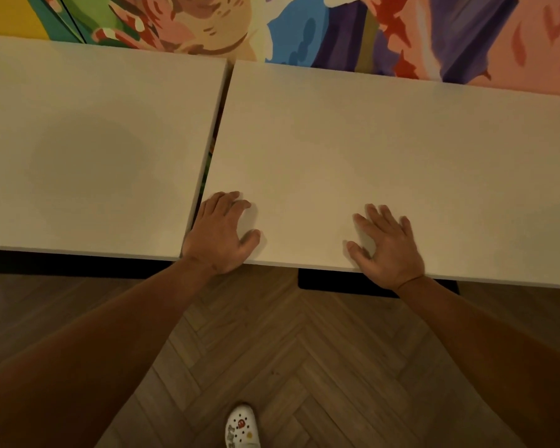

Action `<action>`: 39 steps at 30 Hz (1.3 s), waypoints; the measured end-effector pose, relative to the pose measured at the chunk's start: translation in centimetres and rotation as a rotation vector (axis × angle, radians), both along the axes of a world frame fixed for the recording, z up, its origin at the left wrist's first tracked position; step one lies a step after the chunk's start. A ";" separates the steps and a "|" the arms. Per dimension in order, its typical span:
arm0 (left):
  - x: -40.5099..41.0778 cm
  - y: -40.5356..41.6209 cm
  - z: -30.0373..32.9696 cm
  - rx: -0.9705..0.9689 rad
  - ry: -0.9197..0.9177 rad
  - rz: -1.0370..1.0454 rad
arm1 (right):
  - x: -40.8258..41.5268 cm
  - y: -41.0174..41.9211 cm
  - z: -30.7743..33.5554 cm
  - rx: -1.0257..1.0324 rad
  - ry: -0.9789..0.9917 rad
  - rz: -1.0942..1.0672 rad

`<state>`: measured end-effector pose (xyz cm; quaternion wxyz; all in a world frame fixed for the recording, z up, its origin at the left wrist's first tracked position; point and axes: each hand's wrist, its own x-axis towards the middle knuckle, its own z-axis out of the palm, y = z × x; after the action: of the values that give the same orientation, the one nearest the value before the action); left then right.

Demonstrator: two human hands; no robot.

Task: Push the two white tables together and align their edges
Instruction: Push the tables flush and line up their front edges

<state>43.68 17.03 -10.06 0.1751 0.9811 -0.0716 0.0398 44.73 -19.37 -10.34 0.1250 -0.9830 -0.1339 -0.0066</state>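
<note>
Mural wall point(304, 24) behind; herringbone floor point(272, 344) in front. Left worktop point(94, 140) and right worktop point(385, 150) long axes left-right, narrow wedge gap. Left hand point(222, 236) and right hand point(387, 245) flat, fingers spread, on right worktop's near edge.

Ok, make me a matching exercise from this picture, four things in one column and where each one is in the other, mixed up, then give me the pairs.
Things:
1. left hand
2. right hand
3. white shoe
4. colourful mural

Places:
A. on the wooden floor, at the bottom of the view
B. behind the far edges of both tables
C. on the right table's near corner, beside the gap
D. flat on the right table's near edge, away from the gap

Pairs: 1-C, 2-D, 3-A, 4-B
</note>
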 end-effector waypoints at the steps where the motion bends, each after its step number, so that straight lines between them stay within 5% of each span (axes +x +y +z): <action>1: -0.1 0.0 0.1 0.017 0.011 -0.002 | -0.1 0.0 0.1 0.001 0.014 0.001; 13: 0.9 -7.4 1.9 0.168 0.129 0.022 | 0.4 -5.8 2.5 0.096 0.129 0.089; 32: 1.8 -35.5 0.5 0.193 0.109 -0.020 | -1.4 -39.0 2.5 -0.092 0.149 -0.246; 39: 2.8 -43.2 -1.1 0.182 0.142 0.058 | -1.4 -44.1 1.6 -0.170 0.056 -0.212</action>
<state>46.46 -26.14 -11.15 0.0887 0.9950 -0.0337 -0.0316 43.28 -63.44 -8.77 0.0435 -0.9985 -0.0258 0.0190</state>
